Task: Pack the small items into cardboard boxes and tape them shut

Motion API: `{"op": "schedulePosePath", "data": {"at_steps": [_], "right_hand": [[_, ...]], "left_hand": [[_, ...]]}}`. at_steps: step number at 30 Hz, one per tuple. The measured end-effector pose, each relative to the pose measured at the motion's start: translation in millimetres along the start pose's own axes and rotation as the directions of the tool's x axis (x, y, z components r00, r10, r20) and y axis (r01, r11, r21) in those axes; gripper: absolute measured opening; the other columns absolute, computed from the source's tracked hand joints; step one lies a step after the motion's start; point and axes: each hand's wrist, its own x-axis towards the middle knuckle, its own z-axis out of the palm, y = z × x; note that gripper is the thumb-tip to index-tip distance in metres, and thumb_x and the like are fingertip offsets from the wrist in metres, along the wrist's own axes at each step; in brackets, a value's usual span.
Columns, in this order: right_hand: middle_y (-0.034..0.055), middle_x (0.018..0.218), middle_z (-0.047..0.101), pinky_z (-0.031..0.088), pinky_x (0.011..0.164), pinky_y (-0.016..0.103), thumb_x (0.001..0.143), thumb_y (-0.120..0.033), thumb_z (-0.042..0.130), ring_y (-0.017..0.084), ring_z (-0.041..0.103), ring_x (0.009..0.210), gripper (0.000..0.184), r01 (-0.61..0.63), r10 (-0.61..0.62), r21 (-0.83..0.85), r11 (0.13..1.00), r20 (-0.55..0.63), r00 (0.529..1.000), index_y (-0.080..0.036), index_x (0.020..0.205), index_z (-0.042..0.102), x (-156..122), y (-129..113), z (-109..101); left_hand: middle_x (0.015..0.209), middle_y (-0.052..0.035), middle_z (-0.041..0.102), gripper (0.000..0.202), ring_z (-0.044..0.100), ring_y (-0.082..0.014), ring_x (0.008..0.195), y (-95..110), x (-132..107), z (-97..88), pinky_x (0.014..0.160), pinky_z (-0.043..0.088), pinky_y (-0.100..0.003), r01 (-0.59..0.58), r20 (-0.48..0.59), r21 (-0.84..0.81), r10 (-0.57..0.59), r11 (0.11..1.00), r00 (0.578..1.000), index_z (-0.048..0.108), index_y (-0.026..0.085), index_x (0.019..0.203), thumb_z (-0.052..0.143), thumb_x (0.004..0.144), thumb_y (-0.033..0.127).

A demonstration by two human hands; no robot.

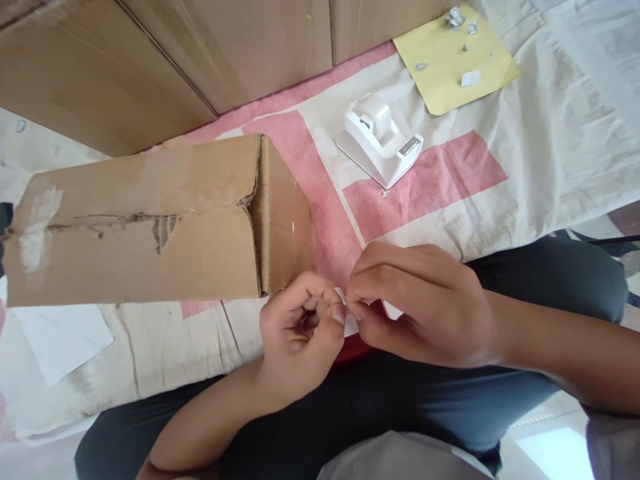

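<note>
My left hand (pixel 300 347) is closed in a pinch, thumb against the curled index finger. Right beside it, my right hand (pixel 425 307) pinches too, its fingertips meeting those of the left. A sliver of something pale shows between the two sets of fingertips, too small and covered to name. Under the hands, above my lap, a red edge (pixel 353 350) of some object peeks out, mostly hidden. A worn cardboard box (pixel 135 260) lies just left of my left hand. Beyond my right hand stands a white tape dispenser (pixel 385 150) with a roll in it.
Large cardboard boxes (pixel 240 53) line the back. A yellow paper sheet (pixel 440 80) at the back right carries several small whitish scraps. A white paper (pixel 65 337) sticks out below the worn box. Everything rests on a wrinkled cream and pink cloth (pixel 560 160).
</note>
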Motion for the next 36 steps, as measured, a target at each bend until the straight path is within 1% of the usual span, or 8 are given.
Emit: {"op": "schedulePosePath", "data": {"at_steps": [3,8,16,19,23,29,33,36], "right_hand": [[0.0005,0.082,0.062,0.044,0.057,0.022,0.1,-0.016,0.051,0.009,0.054,0.063,0.012,-0.008,0.008,0.026,1.0,-0.009,1.0,-0.019,0.089,0.057,1.2,0.1,-0.4],[0.0005,0.081,0.063,0.043,0.057,0.022,0.101,-0.017,0.051,0.009,0.053,0.063,0.013,-0.028,0.028,0.041,0.999,-0.023,0.999,-0.019,0.09,0.057,0.3,-0.2,0.3],[0.0001,0.082,0.063,0.044,0.056,0.022,0.102,-0.018,0.049,0.009,0.054,0.065,0.013,-0.016,0.016,0.013,1.0,-0.015,1.0,-0.02,0.091,0.056,0.3,0.4,0.3],[0.0003,0.082,0.063,0.044,0.056,0.022,0.102,-0.017,0.05,0.009,0.054,0.064,0.012,-0.017,0.017,0.036,0.999,-0.009,1.0,-0.02,0.092,0.056,0.7,0.4,-0.2],[0.0011,0.083,0.063,0.044,0.057,0.022,0.101,-0.016,0.051,0.009,0.054,0.064,0.01,-0.014,0.015,0.079,0.997,-0.01,1.0,-0.019,0.093,0.057,0.8,0.5,-0.8],[0.0012,0.082,0.062,0.044,0.058,0.023,0.101,-0.018,0.049,0.01,0.054,0.064,0.013,-0.041,0.039,0.066,0.997,0.02,0.999,-0.02,0.092,0.057,0.3,-0.2,-1.1],[0.0013,0.083,0.062,0.044,0.059,0.022,0.101,-0.016,0.05,0.009,0.054,0.066,0.011,-0.029,0.029,0.089,0.996,-0.002,1.0,-0.02,0.092,0.057,-0.1,0.5,-0.3],[0.0006,0.084,0.061,0.044,0.059,0.021,0.1,-0.015,0.052,0.008,0.054,0.066,0.01,-0.037,0.039,0.148,0.988,-0.012,0.999,-0.019,0.092,0.056,0.2,0.7,-1.3]], "left_hand": [[0.06,0.0051,0.045,0.014,0.034,-0.0067,0.049,0.4,-0.8,-0.4,0.045,0.03,-0.02,0.008,0.0,-0.022,-0.008,1.0,1.0,0.058,0.02,0.087,0.059,0.099,0.026],[0.068,0.0018,0.058,0.017,0.039,-0.0073,0.05,0.1,-1.1,-0.8,0.046,0.034,-0.02,0.009,0.012,-0.069,-0.008,0.998,1.0,0.061,0.02,0.092,0.055,0.102,0.032],[0.062,0.0042,0.05,0.013,0.035,-0.0068,0.049,-0.1,-0.5,-0.4,0.045,0.031,-0.019,-0.008,0.012,-0.041,0.009,0.999,1.0,0.06,0.021,0.09,0.057,0.101,0.028],[0.061,0.0044,0.048,0.014,0.034,-0.0072,0.048,-0.8,-0.8,-0.7,0.045,0.031,-0.02,-0.009,0.011,-0.027,0.009,1.0,1.0,0.06,0.021,0.089,0.057,0.1,0.027],[0.063,0.0044,0.05,0.011,0.034,-0.0069,0.049,-2.6,-1.8,-1.6,0.046,0.031,-0.02,-0.01,0.022,-0.064,0.011,0.998,1.0,0.06,0.021,0.092,0.056,0.101,0.026],[0.063,0.0041,0.047,0.011,0.035,-0.0078,0.051,-2.6,-2.4,-1.0,0.047,0.031,-0.021,-0.009,0.019,-0.071,0.01,0.997,1.0,0.06,0.021,0.093,0.057,0.101,0.029],[0.063,0.0048,0.045,0.01,0.033,-0.0069,0.051,-2.9,-2.7,-1.2,0.046,0.029,-0.02,-0.003,0.021,-0.06,0.005,0.998,1.0,0.058,0.021,0.092,0.057,0.101,0.025],[0.063,0.005,0.042,0.008,0.032,-0.0072,0.052,-3.9,-2.7,1.1,0.047,0.029,-0.02,-0.002,0.028,-0.073,0.004,0.997,1.0,0.057,0.021,0.093,0.055,0.101,0.023]]}}
